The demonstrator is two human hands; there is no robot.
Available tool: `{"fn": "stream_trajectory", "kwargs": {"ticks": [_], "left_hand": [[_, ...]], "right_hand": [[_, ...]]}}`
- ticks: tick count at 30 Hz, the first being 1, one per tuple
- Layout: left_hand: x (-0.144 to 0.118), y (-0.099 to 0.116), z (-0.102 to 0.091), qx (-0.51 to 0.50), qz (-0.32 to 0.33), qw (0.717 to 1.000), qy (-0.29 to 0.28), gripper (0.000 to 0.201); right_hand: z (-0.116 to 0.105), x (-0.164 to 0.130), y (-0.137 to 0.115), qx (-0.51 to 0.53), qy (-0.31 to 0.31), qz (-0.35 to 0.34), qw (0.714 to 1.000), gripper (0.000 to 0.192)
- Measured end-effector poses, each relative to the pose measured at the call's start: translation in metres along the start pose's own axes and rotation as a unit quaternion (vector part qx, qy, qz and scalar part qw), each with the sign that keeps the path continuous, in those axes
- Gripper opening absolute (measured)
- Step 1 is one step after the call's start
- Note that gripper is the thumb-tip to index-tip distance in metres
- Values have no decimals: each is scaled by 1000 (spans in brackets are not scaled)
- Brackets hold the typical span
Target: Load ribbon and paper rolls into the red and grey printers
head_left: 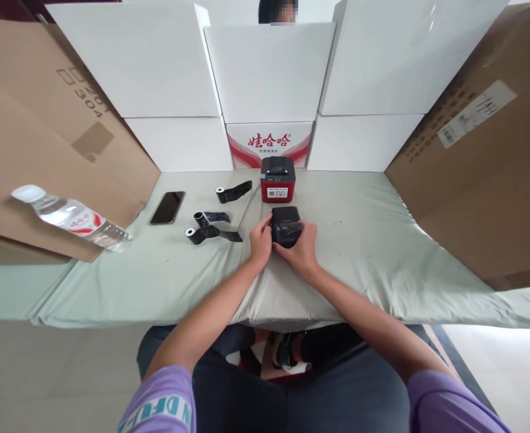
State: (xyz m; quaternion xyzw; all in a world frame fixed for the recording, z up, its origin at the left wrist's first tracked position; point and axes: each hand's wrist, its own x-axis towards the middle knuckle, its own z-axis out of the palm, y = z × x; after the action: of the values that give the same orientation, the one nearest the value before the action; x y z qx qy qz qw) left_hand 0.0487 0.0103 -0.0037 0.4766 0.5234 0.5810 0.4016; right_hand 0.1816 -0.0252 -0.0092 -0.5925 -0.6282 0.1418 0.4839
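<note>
Work in the head view is, as we judge it, partway through: both our hands are on a boxy black device [284,214], likely a portable printer, at the middle of the surface [359,240], just in front of a red-and-black receipt printer [277,190]. Fingers of our left hand [261,242] press its left side; those of our right hand [305,248] curl over its front and right side, so the device is pinched between the two. Getting hold of it is done; letting go of it is not. Whether its cover is fastened we cannot tell, since our fingers hide part of it.

Counting, we find one black device, one receipt printer and three black rolls with loose tails: an upper roll [234,192], a middle roll [216,216] and a lower roll [205,233], all untouched to our left. Beyond them lie one smartphone [168,208] and one water bottle [82,221], tilted. Six white boxes [269,72] form the back wall, the lower centre one printed in red.
</note>
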Motion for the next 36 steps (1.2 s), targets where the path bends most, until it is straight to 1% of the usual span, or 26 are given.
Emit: {"fn": "stream_trajectory", "kwargs": {"ticks": [3, 6, 9, 14, 18, 21, 23, 25, 29, 32, 36], "left_hand": [[1, 1, -1, 19, 0, 1000, -9, 46], [1, 2, -5, 56, 22, 998, -25, 45], [-1, 2, -10, 92, 34, 995, -29, 43], [-9, 0, -17, 101, 45, 993, -37, 43], [-11, -3, -22, 83, 27, 996, -29, 44], [-10, -1, -28, 110, 33, 992, -56, 47], [-11, -1, -35, 163, 53, 981, -94, 50], [-13, -1, -42, 218, 75, 964, -135, 55], [-20, -4, -53, 274, 123, 933, -197, 79], [-22, -3, -54, 321, 157, 909, -213, 91], [-24, 2, -49, 411, 199, 863, -215, 89]], "right_hand": [[3, -4, -1, -17, -23, -21, 999, 80], [5, -2, 1, -4, -34, -39, 999, 80], [2, 6, 9, 40, -42, -31, 998, 92], [-6, 17, 22, 87, -103, -20, 991, 113], [-12, 24, 26, 110, -166, -36, 979, 119], [-15, 28, 29, 118, -184, -42, 975, 122], [-16, 32, 30, 126, -194, -42, 972, 124], [-17, 34, 32, 132, -204, -37, 969, 127], [-19, 34, 33, 131, -209, -34, 969, 133], [-23, 34, 31, 136, -208, -20, 968, 140], [-28, 33, 25, 138, -203, -10, 969, 150]]}}
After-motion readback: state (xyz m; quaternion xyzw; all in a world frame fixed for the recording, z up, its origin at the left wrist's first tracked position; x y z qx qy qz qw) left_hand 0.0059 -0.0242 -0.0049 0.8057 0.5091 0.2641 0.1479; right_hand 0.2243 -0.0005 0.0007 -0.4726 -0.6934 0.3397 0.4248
